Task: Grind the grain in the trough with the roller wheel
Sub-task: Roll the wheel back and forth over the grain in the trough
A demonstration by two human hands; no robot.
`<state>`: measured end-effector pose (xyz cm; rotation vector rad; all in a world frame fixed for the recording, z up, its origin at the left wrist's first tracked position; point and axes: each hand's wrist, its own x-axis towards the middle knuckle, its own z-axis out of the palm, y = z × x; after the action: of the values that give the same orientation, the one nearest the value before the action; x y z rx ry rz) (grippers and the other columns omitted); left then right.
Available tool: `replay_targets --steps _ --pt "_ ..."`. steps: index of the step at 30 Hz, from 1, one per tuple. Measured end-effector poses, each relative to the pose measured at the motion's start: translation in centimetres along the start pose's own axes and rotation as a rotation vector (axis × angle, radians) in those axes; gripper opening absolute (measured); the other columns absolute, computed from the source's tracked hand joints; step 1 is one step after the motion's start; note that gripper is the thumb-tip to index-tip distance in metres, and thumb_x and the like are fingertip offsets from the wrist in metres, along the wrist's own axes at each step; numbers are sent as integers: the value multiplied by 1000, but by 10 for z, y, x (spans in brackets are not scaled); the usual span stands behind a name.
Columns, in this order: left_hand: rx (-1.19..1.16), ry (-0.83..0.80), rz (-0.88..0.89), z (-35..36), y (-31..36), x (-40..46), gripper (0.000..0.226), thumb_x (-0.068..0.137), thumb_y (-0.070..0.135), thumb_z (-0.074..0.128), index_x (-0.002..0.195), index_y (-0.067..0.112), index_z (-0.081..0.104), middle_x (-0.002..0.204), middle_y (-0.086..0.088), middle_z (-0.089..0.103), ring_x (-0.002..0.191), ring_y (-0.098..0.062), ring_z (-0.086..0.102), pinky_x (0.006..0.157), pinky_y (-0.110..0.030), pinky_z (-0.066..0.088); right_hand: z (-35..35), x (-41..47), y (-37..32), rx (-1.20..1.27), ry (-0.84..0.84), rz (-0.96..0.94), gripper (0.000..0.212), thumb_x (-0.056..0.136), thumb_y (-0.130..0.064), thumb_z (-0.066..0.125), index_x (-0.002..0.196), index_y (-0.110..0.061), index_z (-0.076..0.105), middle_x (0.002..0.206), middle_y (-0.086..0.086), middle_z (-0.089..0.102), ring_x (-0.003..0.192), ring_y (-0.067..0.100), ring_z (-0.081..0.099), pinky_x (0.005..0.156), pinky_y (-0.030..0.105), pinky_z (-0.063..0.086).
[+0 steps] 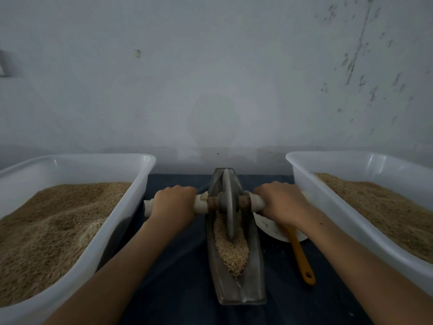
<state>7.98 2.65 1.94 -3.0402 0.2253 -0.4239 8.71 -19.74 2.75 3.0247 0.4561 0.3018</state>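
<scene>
We are gripping the axle of the wheel with both hands: our left hand is curling around the pale wrapped grip on its left end, and our right hand is curling around the grip on its right end. The wheel is a thin grey metal disc standing upright on its edge in the trough, near the middle and toward the far half. The trough is a long, narrow, boat-shaped metal vessel lying lengthwise away from us between the two tubs. Grain, pale and coarse, is lying in its groove from under the wheel toward the near end.

A white plastic tub is sitting to the left, heaped with brown grainy material, and a second tub to the right is holding the same. Just right of the trough, partly under our right wrist, a white bowl is showing, with an orange spatula lying across its rim, handle toward us.

Everything is resting on a dark blue cloth. Behind it a pale, stained wall is rising.
</scene>
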Motion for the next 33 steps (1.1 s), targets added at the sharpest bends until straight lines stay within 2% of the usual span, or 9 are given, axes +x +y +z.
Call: replay_targets --steps 4,9,11,15,17,19,24,30,33 --pt "-17 -41 -11 2 -1 1 14 87 28 58 98 21 55 99 0 62 92 -19 60 73 -30 42 -1 0 -2 -37 74 -7 11 91 -31 53 82 -27 51 82 -6 57 71 15 51 61 28 35" --pt "-5 -212 -3 -3 -4 3 28 80 31 67 103 18 58 90 3 59 81 -15 55 72 -28 45 -12 1 -3 -43 -139 -27 6 85 -26 62 88 -25 57 84 -3 59 77 16 57 64 28 41" --pt "2 -261 10 -5 -5 2 35 77 32 70 108 19 58 84 5 53 79 -14 54 73 -28 46 -17 0 -3 -36 -227 -30 15 83 -28 66 97 -22 62 87 -1 62 79 16 59 62 27 42" --pt "24 -236 17 -5 -4 4 37 76 33 71 108 20 59 82 6 51 78 -14 53 73 -29 46 -18 -1 -1 21 -319 -8 24 82 -30 69 104 -20 63 86 -3 61 80 15 60 64 27 46" --pt "19 -219 -1 -4 -3 5 34 76 32 70 105 20 59 81 5 52 78 -15 53 71 -28 44 -14 0 0 -5 -255 -21 10 84 -29 67 91 -25 61 79 -5 57 76 14 57 61 27 42" --pt "-13 -193 -12 -1 -4 5 27 80 30 67 103 19 58 90 3 59 83 -17 57 72 -29 45 -9 0 -2 -24 -130 -16 18 86 -28 61 73 -30 49 75 -6 54 72 14 54 58 27 37" --pt "-59 -9 -18 3 -2 1 12 87 26 56 86 24 44 97 1 61 84 -18 57 70 -29 41 4 3 -2 -63 147 -12 15 90 -27 54 78 -29 45 83 -5 57 78 18 56 65 30 38" --pt "10 -64 6 0 -2 1 17 86 27 58 101 19 57 100 0 62 90 -19 60 74 -30 45 -7 0 1 -3 -101 -27 7 87 -30 62 86 -29 55 86 -3 61 79 16 57 64 29 40" --pt "26 -163 23 -6 -3 1 27 82 31 64 105 18 58 94 1 60 85 -17 58 75 -30 47 -15 0 1 27 -254 -25 22 83 -30 67 104 -25 62 96 -1 65 86 17 61 68 30 46"
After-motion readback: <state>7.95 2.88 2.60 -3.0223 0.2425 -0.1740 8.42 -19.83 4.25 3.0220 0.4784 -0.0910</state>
